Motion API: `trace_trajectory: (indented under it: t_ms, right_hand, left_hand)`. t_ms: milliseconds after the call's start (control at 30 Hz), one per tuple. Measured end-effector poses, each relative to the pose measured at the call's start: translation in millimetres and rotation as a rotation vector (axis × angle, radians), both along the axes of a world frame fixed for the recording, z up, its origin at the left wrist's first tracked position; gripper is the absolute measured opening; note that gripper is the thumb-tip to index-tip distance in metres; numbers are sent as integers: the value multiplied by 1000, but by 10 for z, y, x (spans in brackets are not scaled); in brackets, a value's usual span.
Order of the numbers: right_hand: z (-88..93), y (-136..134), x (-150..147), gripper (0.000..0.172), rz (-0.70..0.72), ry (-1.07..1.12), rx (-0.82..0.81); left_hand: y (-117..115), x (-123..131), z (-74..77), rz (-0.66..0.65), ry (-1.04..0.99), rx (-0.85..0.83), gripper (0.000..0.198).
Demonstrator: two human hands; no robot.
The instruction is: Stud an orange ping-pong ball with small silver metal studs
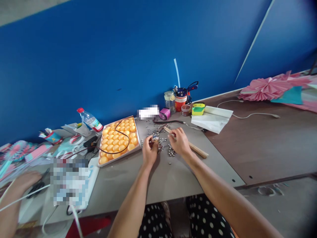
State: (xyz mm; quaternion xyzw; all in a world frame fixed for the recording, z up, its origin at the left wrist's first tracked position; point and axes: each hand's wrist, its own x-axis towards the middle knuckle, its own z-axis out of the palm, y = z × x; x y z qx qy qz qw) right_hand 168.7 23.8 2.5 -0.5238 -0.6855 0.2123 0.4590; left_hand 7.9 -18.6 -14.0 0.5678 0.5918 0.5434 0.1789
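Observation:
My left hand (150,152) is curled around a small shiny, roundish piece (155,137), partly hidden by my fingers and too small to name. Loose silver metal balls (171,152) lie scattered around both hands on the grey tabletop. My right hand (180,142) is bent over a light wooden stick (199,150), with thumb and fingers drawn together. Whatever those fingertips may pinch is hidden. The stick runs beneath my right hand, and its far end shows just beyond the fingers.
Left of my hands lies a box with an orange-yellow ball pattern (119,140), a dark cord across it. A water bottle (92,121) leans behind. Along the wall stand a jar (169,101), an orange cup (180,103) and white paper (214,119). Another person's arm (17,188) is at far left.

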Motion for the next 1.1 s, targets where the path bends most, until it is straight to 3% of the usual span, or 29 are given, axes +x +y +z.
trace_trajectory:
  t_ms: [100,167,333,633,1100]
  right_hand:
    - [7,22,73,23,-201,-272,-65]
    - [16,29,112,29,-257,-390,-175]
    - [1,15,130,28,-132,-586,-307]
    - [-81,51,153,24,-130,-659,-297]
    - [-56,34,154,29,-93,-630,-266]
  left_hand:
    - [35,-28,-11,2,-169,-39,44]
    - [58,-42,-16,-9,-324,-91,45]
    - [84,-45,-8,-65,-624,-136,39]
    - [50,-3,130,-89,-856,-138,35]
    - [16,-46,261,-179,-1227,-149,18]
